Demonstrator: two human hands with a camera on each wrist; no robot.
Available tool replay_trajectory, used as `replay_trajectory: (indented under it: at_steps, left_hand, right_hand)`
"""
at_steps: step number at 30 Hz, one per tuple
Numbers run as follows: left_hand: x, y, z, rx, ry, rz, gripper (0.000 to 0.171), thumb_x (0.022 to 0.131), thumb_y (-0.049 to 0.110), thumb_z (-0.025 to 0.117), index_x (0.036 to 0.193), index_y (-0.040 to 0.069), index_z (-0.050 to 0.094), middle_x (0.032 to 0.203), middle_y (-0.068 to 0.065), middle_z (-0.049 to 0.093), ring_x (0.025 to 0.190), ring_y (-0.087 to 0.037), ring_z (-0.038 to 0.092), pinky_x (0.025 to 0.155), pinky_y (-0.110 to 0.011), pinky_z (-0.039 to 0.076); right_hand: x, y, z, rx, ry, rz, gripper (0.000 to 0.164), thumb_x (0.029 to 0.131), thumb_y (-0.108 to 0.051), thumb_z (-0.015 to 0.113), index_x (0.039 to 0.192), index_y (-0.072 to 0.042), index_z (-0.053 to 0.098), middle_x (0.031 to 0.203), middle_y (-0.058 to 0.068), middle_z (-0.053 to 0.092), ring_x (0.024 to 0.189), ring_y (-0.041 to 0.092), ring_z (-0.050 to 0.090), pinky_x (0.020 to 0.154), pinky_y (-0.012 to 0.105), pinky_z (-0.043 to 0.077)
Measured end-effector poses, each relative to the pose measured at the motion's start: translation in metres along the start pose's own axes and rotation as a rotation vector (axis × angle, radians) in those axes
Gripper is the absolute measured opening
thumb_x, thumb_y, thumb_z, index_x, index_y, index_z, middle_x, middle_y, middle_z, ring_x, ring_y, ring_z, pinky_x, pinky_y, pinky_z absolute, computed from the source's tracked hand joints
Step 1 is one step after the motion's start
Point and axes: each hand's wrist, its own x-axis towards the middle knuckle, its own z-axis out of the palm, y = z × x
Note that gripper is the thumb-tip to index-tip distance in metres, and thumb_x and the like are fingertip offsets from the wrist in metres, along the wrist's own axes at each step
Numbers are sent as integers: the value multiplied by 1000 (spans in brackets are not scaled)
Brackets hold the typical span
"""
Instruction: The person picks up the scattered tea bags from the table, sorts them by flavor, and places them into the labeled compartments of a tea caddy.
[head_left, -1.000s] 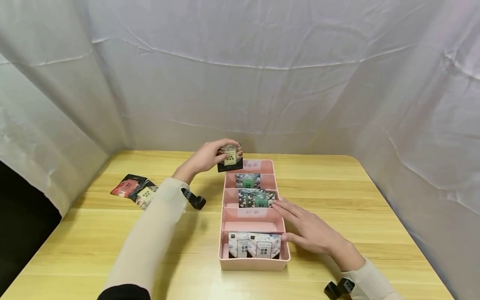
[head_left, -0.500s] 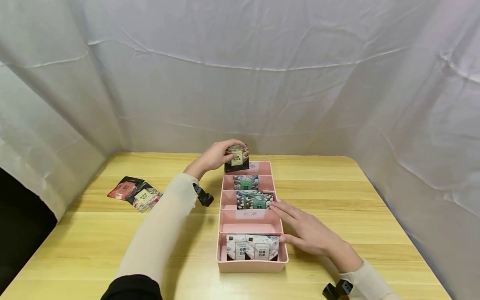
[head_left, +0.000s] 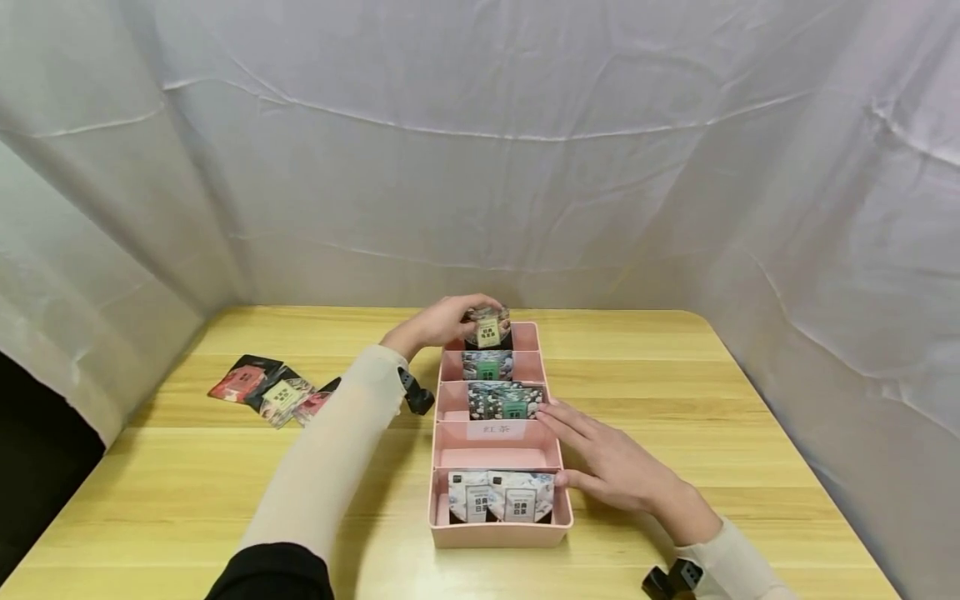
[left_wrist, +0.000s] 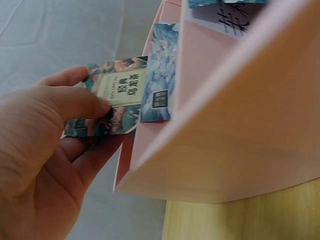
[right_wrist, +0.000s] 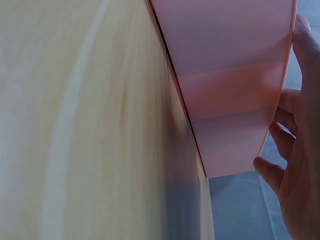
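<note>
My left hand (head_left: pixel 438 322) pinches a dark square tea packet (head_left: pixel 488 332) with a cream label by its left side. The packet's lower edge is inside the farthest compartment of a long pink divided box (head_left: pixel 501 537). In the left wrist view, the thumb lies across the front of the tea packet (left_wrist: pixel 120 90), with fingers behind it. A blue packet (left_wrist: pixel 159 75) stands in the neighbouring compartment. Beside the box's right edge, my right hand (head_left: pixel 618 462) rests its extended fingertips on the rim. The right wrist view shows these fingers along the upper edge of the pink wall (right_wrist: pixel 230 95).
Two white packets (head_left: pixel 520 502) stand in the nearest compartment, and green-labelled packets (head_left: pixel 513 408) in a middle one. A label (head_left: pixel 496 430) marks the divider between them. Left on the wooden table (head_left: pixel 150 517) lie a red packet (head_left: pixel 243 379), a cream-labelled packet (head_left: pixel 283 395) and a partly hidden one.
My left hand has carried the tea packet right and lowered it from above the box's far left corner into the farthest compartment. The right hand has stayed at the rim.
</note>
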Motion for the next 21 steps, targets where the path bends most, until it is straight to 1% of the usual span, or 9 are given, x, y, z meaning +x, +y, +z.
replay_trajectory:
  at_steps: [2,4,7,11,12,14,16,19,21]
  left_hand:
    - [-1,-1,1,14,-29,3,47,100,6,51,143,25,49,124,-10,57,50,-12,46,49,-24,43]
    - [-2,-1,2,32,-46,20,47,99,5,51,142,23,49,129,-11,56,61,-12,53,54,-26,45]
    - [-1,-2,4,62,-65,52,46,99,3,51,141,21,51,134,-11,55,65,-12,55,59,-26,46]
    - [1,-4,7,76,-96,64,45,99,3,51,140,20,53,132,-9,57,54,-12,50,57,-26,46]
    - [0,-4,7,83,-104,68,45,99,2,51,141,19,53,132,-9,57,55,-13,50,58,-27,46]
    - [-1,-4,8,115,-122,77,44,99,2,51,140,18,54,134,-8,57,69,-14,58,67,-28,50]
    - [-3,-4,8,149,-132,98,43,98,0,52,138,15,57,135,-8,57,91,-18,62,84,-32,51]
    - [-5,-4,8,175,-130,111,40,98,0,53,135,12,59,136,-7,57,121,-22,53,104,-37,43]
    - [-7,-4,7,160,-107,97,39,97,0,54,134,10,59,133,-9,59,122,-25,54,105,-39,43]
  right_hand:
    - [1,0,0,0,-2,-2,77,96,-57,49,156,-15,25,158,10,28,143,29,28,108,51,37]
    - [1,1,1,-2,-3,-4,77,96,-57,48,156,-14,26,158,10,28,143,29,28,108,51,37]
    - [1,2,1,-5,-2,-5,77,96,-58,48,156,-14,26,159,10,27,143,29,28,107,51,37]
    - [1,3,3,-6,-4,-2,77,96,-57,48,156,-13,27,159,10,27,143,29,28,106,52,39]
    - [1,3,4,-6,-3,-2,77,96,-57,49,155,-12,28,159,10,27,143,29,28,106,52,39]
    - [0,3,5,-8,-1,-1,77,96,-57,49,155,-11,29,159,10,28,143,30,29,106,53,39]
    - [0,3,5,-8,2,-2,77,96,-56,50,154,-10,30,158,10,28,143,30,29,105,53,39]
    - [1,2,4,-9,4,-6,77,96,-56,50,154,-10,31,158,11,29,143,30,30,105,52,40]
    - [2,2,4,-11,4,-8,77,96,-57,49,154,-9,31,158,11,29,143,30,30,105,52,40]
